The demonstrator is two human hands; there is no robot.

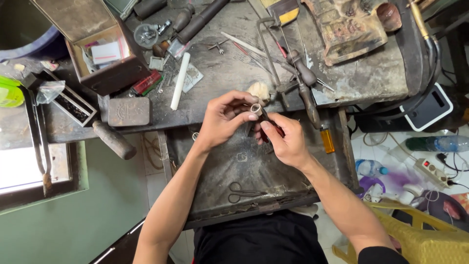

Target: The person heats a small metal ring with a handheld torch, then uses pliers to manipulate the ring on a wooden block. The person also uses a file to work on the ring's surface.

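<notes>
Metal ring point(256, 108) pinched in left hand point(225, 119), steadied for tool point(271, 124) gripped in right hand point(288, 142) over bench point(220, 73).

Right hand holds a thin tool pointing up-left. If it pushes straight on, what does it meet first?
Probably the small metal ring pinched in the left hand; the right hand and its tool tip sit right at it. Depth is unclear from one view.

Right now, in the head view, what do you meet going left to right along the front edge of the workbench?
Metal tin → white stick → left hand → ring → right hand → orange lighter.
</notes>
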